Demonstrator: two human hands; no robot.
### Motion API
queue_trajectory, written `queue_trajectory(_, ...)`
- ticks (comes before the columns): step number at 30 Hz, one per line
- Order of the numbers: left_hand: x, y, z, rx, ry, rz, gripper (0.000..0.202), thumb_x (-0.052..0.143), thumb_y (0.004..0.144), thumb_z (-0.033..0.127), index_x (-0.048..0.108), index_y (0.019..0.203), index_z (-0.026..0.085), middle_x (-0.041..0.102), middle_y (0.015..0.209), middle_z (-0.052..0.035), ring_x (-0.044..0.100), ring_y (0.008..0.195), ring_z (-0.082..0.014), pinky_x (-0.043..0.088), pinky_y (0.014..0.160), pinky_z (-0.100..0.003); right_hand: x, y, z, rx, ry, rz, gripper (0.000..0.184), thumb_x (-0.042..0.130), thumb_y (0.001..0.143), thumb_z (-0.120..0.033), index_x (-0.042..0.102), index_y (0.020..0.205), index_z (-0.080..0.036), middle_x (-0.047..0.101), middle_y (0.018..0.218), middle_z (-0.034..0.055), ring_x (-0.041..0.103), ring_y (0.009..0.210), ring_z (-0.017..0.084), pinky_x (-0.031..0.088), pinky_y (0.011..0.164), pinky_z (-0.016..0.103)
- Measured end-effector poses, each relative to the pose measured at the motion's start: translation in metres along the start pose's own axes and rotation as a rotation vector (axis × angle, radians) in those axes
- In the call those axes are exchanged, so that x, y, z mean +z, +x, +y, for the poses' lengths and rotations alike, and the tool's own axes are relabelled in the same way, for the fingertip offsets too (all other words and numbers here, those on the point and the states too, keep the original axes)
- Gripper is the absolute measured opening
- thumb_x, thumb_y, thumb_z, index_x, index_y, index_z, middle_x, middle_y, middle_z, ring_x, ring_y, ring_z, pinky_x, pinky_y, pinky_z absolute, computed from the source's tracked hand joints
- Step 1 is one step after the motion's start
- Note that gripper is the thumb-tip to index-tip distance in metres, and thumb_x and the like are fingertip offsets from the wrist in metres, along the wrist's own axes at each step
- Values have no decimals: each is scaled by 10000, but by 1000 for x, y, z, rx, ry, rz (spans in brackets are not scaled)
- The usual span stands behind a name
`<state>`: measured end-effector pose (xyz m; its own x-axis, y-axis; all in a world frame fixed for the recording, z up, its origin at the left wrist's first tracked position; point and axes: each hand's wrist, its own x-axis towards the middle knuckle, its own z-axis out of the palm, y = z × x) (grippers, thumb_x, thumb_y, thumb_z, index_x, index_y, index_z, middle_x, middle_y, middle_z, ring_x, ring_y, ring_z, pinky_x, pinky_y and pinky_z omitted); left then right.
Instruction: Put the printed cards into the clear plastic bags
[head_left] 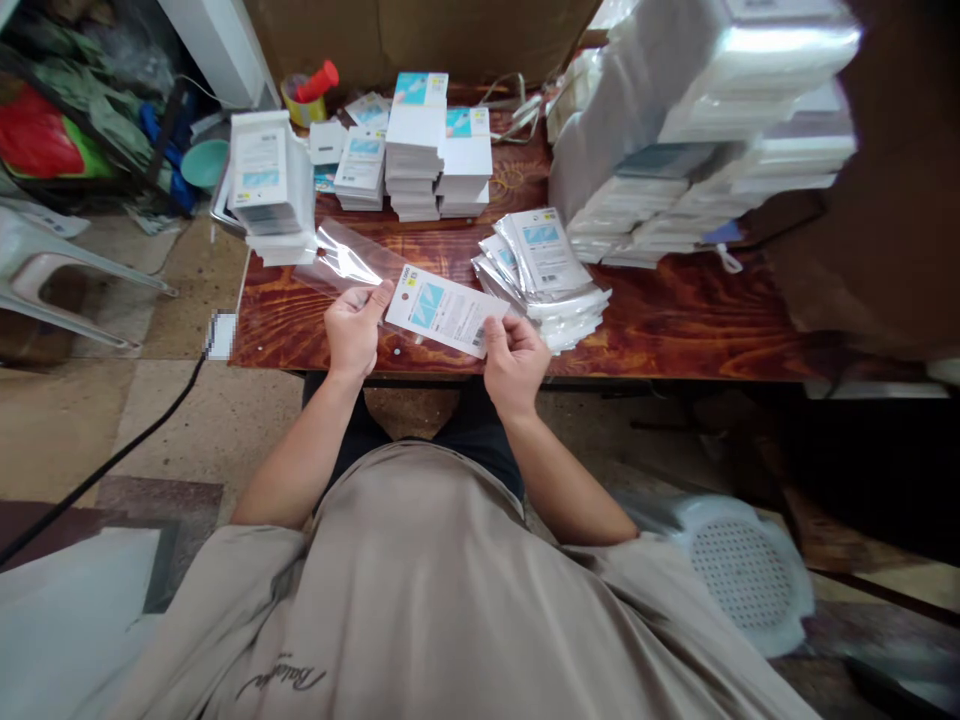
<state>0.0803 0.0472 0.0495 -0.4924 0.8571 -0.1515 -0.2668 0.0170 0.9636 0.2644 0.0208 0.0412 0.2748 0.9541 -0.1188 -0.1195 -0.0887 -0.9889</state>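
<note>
Between my hands, above the front of the wooden table, is a white printed card [441, 312] with a blue picture. My right hand [517, 362] pinches the card's right end between thumb and fingers. A clear plastic bag [351, 258] stretches out to the left of the card, and my left hand [355, 328] is closed on it near the card's left end. Whether the card's edge lies inside the bag I cannot tell. Just beyond my right hand lies a fanned pile of bagged cards [551, 262].
Stacks of cards [266, 170] and taller card stacks [415, 140] line the back of the wooden table [675, 325]. High piles of plastic-wrapped packs [675, 90] stand at the back right. A tape roll with a red handle [315, 85] sits behind. Plastic stools [742, 570] flank me.
</note>
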Motion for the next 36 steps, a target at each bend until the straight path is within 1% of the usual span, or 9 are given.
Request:
queue_trajectory(5,-4,-5,5,-49,-59,-27,458,975,661,486,693,857,182,790,908,-51,761,834,-167,637,794,-300,5,3,1,91,50,-246,571,771,749,-782,593,851,-250,723,706,-24,669,492,147,584,464,273)
queue_trajectory(9,-12,-8,19,-173,-78,-118,509,995,607,507,696,858,181,783,866,-52,758,775,-203,644,694,-325,-6,10,-5,107,20,-472,597,850,680,-755,578,697,-223,678,557,-19,598,422,116,467,396,215)
queue_trajectory(13,-8,-22,24,-139,-94,-228,525,1024,580,402,758,965,165,802,999,-77,780,952,-260,654,877,-388,-4,6,-15,69,28,-358,560,859,717,-704,570,681,-226,608,478,-48,498,354,89,350,342,199)
queue_trajectory(17,2,-38,20,-121,-109,-263,502,1010,620,361,767,1020,181,792,1134,-85,754,1134,-280,606,1030,-407,6,-1,-17,6,26,-353,487,856,766,-637,603,689,-228,622,547,-41,536,433,97,445,428,224)
queue_trajectory(23,1,-51,20,-257,-13,-350,500,979,660,458,772,1013,172,805,1024,-100,777,809,-237,652,668,-318,9,6,-11,-86,18,-323,601,951,584,-601,653,985,-266,709,942,-11,662,786,147,585,720,277)
queue_trajectory(26,2,-50,19,-353,21,-443,522,965,673,497,760,1003,148,785,859,-92,691,567,-179,579,487,-287,8,5,-15,-36,-53,-326,508,880,664,-639,633,878,-249,669,833,-18,624,748,146,571,716,281)
queue_trajectory(29,11,-47,14,-387,15,-486,534,953,688,510,753,1032,153,770,835,-81,675,539,-176,568,479,-298,2,6,-24,21,-47,-336,465,872,703,-593,581,761,-235,599,697,-47,548,622,113,541,630,263)
queue_trajectory(32,24,-56,19,-388,179,-595,477,917,726,556,754,938,162,740,762,-86,661,533,-186,554,490,-317,-18,26,-38,68,-8,-380,433,878,696,-542,678,927,-234,688,802,-22,606,647,130,566,611,282)
queue_trajectory(36,9,-101,74,-146,296,-466,293,919,759,452,727,823,241,706,778,-48,660,698,-176,567,643,-305,-61,87,-50,-113,-185,-73,326,807,783,-425,706,1011,-216,721,894,24,638,683,148,560,606,291)
